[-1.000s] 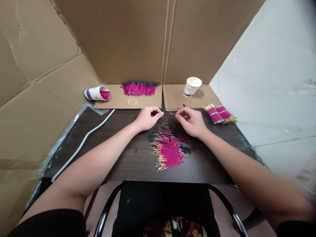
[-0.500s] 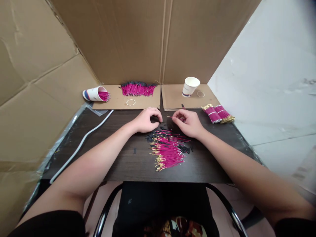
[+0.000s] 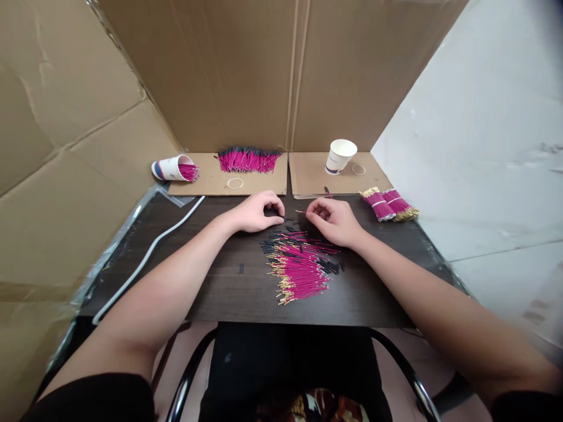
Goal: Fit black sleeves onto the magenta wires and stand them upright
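Note:
My right hand [image 3: 333, 220] pinches a thin magenta wire [image 3: 303, 212] with a gold tip that points left. Across a small gap is my left hand [image 3: 260, 211], its thumb and fingers curved and apart, with nothing visible between them. A small black sleeve [image 3: 288, 220] lies by the left thumb tip. Nearer to me on the dark table, a pile of magenta wires [image 3: 303, 266] has gold ends to the left and silvery ends to the right. Loose black sleeves [image 3: 329, 266] are scattered over and beside the pile.
Magenta wires with black ends [image 3: 248, 160] lie on cardboard at the back, near a rubber band [image 3: 235, 183]. A tipped paper cup [image 3: 169, 168] holds more wires. An upright cup [image 3: 341, 156] and two banded bundles [image 3: 389, 204] stand right. A white cable [image 3: 152, 249] runs left.
My left hand has drawn slightly left, its thumb and fingertips further from the right hand. My right hand keeps its wire in nearly the same place. The view has shifted a little.

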`<state>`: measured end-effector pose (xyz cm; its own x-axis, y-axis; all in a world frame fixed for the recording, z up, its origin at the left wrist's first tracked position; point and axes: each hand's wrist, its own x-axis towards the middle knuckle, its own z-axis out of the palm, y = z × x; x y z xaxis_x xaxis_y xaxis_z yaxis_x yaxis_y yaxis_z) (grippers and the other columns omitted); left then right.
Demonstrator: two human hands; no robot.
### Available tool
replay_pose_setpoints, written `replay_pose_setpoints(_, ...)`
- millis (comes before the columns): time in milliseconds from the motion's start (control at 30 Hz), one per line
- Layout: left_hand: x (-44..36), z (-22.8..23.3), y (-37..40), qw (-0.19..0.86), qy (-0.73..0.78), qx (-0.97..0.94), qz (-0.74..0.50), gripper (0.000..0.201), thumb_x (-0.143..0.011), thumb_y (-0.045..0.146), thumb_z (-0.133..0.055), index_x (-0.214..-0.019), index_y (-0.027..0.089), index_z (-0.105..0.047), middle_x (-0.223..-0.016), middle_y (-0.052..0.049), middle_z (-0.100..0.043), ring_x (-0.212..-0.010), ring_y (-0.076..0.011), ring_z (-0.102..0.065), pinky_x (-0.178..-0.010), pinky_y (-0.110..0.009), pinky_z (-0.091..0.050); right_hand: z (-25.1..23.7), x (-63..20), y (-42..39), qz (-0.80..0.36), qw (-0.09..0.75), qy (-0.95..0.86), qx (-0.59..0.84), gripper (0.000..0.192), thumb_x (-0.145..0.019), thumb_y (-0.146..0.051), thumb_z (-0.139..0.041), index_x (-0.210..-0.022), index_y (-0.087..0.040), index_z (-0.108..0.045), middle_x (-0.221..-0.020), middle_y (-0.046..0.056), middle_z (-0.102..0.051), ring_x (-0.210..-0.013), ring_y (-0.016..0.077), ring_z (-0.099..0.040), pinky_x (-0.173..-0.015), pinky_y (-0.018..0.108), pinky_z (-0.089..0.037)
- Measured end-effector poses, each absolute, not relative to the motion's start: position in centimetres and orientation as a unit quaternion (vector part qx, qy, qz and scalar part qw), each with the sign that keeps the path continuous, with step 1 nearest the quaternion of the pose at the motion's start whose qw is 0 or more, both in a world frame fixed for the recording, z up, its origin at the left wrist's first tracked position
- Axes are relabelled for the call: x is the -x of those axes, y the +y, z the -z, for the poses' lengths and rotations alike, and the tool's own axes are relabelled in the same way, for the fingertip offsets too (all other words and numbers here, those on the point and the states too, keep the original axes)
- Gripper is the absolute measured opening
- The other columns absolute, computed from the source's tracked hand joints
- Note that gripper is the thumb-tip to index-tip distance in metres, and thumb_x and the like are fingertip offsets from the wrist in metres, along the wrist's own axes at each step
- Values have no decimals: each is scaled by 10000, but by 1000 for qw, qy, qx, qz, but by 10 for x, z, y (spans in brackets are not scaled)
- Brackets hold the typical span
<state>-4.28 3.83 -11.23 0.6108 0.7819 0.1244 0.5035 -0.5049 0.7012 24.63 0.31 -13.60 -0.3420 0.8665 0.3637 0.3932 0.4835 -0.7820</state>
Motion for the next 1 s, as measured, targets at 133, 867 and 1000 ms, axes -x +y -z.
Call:
replay_pose_setpoints(133, 40, 112, 37, 328, 376, -842, -205, 94, -939, 286, -768, -939, 199, -801, -1085, -86, -707, -1019, -253, -667, -1006, -448, -520, 137, -246, 4, -301, 393, -764, 414, 168, -986, -355, -711, -905, -211, -741, -767, 31, -715, -638, 188, -585, -651, 353, -487)
replay_pose_setpoints(867, 37, 116, 34, 270, 367, -875, -165, 130, -1063, 299, -624, -1028, 195, -694, -1194, -114, -623, -1161, -286, -611, -1142, -471, -482, 134, -247, 2, -302, 365, -776, 416, 186, -1008, -368, -709, -916, -212, -748, -790, 35, -727, -653, 187, -589, -649, 342, -483)
replay_pose_setpoints(1000, 32, 118, 33, 295, 379, -853, -204, 142, -1084, 299, -596, -996, 200, -648, -1097, -93, -664, -1041, -262, -623, -1034, -441, -506, 134, -247, 2, -306, 370, -777, 408, 184, -1007, -362, -708, -915, -209, -750, -780, 27, -717, -638, 180, -575, -631, 337, -463)
